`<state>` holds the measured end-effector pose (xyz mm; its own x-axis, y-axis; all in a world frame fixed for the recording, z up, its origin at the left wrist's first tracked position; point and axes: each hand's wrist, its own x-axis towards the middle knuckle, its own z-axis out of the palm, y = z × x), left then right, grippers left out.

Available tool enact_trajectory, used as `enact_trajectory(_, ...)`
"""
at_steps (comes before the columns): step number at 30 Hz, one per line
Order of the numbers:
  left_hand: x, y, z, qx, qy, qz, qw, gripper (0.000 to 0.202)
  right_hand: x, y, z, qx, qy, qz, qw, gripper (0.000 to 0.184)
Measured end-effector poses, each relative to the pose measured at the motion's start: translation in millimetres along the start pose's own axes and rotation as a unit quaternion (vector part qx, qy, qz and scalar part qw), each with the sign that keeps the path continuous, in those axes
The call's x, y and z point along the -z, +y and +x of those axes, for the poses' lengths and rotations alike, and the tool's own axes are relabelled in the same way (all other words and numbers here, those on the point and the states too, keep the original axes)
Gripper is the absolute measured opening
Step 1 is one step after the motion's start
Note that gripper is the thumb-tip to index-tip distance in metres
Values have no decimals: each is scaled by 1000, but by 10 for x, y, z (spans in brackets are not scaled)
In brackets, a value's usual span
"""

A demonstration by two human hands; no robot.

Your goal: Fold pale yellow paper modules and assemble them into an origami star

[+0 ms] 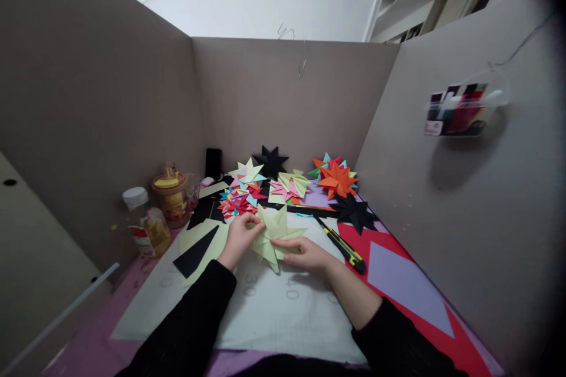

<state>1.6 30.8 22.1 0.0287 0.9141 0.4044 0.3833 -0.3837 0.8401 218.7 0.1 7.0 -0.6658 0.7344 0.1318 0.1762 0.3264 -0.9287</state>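
A pale green folded paper star is held over the white mat in the middle of the desk. My left hand pinches the star's left side between thumb and fingers. From the right, my right hand touches it, the index finger stretched out onto its centre and the thumb near a lower point. The star hides part of the right fingertips. Close by on the right lies a yellow and black utility knife.
Left stand a white-capped bottle and a brown cup. Behind are colourful paper stars, a black star and an orange star. Red paper and a lilac sheet lie right. Grey panels enclose the desk.
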Motion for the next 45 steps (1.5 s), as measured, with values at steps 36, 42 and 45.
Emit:
enact_trajectory(36,204,58,49,-137,-12,72,988,12,43,-47,-7,19,55,-84,995,53)
enact_trajectory(42,209,-30,83,-145,-20,59,987,5,52,-26,-1,30,61,-112,991,54)
enact_trajectory(45,219,-63,92,-170,-30,74,982,6,53,-47,-6,37,52,-122,990,54)
